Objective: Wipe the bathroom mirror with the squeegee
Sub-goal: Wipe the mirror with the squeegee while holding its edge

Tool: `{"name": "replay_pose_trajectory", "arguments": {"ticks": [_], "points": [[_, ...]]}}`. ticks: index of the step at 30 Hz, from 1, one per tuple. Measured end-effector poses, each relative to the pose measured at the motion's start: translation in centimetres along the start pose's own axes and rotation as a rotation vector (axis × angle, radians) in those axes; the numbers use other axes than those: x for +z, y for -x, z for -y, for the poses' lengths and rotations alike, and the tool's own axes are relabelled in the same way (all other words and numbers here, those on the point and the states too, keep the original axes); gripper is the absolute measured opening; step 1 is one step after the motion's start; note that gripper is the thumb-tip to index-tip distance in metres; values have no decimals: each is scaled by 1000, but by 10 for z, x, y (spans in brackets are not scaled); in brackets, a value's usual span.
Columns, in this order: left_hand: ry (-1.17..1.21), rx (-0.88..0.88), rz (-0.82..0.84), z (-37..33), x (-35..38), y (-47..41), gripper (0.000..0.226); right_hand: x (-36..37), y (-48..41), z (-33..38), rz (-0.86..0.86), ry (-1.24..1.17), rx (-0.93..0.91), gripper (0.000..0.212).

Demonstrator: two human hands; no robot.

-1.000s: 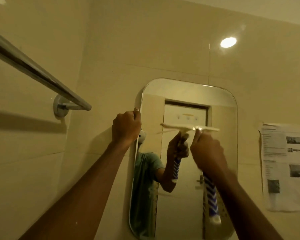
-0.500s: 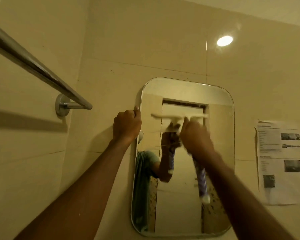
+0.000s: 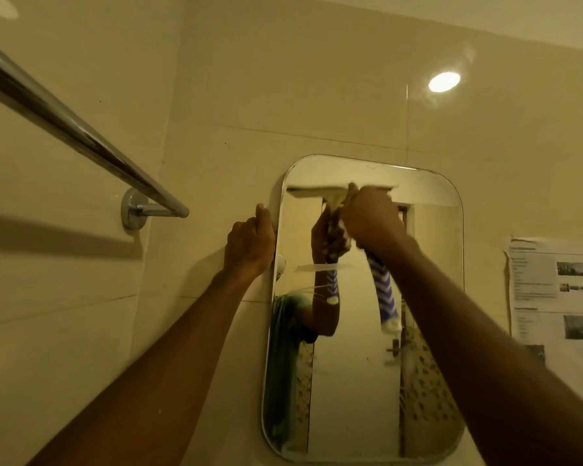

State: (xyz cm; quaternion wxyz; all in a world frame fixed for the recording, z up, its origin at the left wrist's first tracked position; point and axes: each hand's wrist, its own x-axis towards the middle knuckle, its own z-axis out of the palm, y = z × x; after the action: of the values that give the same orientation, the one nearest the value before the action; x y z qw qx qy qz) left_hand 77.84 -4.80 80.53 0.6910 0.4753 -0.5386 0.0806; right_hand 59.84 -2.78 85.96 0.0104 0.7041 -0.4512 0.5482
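Note:
A rounded rectangular mirror (image 3: 431, 331) hangs on the beige tiled wall. My right hand (image 3: 372, 218) grips the squeegee (image 3: 382, 290) by its blue-and-white patterned handle. The pale blade lies flat against the glass near the mirror's top left. My left hand (image 3: 249, 245) holds the mirror's left edge, fingers curled round it. The glass reflects both hands, the squeegee and a person in a green shirt.
A chrome towel rail (image 3: 68, 129) juts from the left wall at head height, ending in a round mount (image 3: 133, 210). A printed paper sheet (image 3: 556, 290) is stuck to the wall right of the mirror. A ceiling light's glare (image 3: 444, 82) shows on the tiles.
My right hand has carried the squeegee upward and to the left, from mid-mirror to near the top edge. My left hand has stayed on the mirror's left edge.

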Motion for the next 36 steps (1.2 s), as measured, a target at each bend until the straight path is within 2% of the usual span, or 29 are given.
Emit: {"name": "replay_pose_trajectory", "arguments": {"ticks": [5,8,12,14,16,20,23,25,29,31,36], "points": [[51,-35,17,-9,-7,6,62,39,97,-55,132,76,-37,24],[40,-40,29,-14,-9,10,59,30,91,-47,182,26,44,32],[21,-46,61,-18,-8,13,64,-8,8,-15,-47,-24,14,47],[-3,-38,64,-18,-7,13,66,-22,-19,-10,-96,-14,20,48],[-38,-36,45,-17,-5,12,67,-21,-17,-22,-80,5,32,48],[-92,-32,16,-16,-4,13,60,13,53,-73,1,-54,46,41],[-92,-46,17,-18,-4,11,56,26,92,-96,105,52,76,36],[-95,-42,12,-19,-5,10,52,13,86,-96,125,60,78,38],[-106,-30,-9,-18,-4,10,50,-39,13,-89,-73,49,4,50],[-123,-24,-27,-14,-2,12,51,-50,-7,-94,-115,39,4,55],[-134,-6,-62,-2,3,16,49,2,63,-145,-105,-21,48,48]]}}
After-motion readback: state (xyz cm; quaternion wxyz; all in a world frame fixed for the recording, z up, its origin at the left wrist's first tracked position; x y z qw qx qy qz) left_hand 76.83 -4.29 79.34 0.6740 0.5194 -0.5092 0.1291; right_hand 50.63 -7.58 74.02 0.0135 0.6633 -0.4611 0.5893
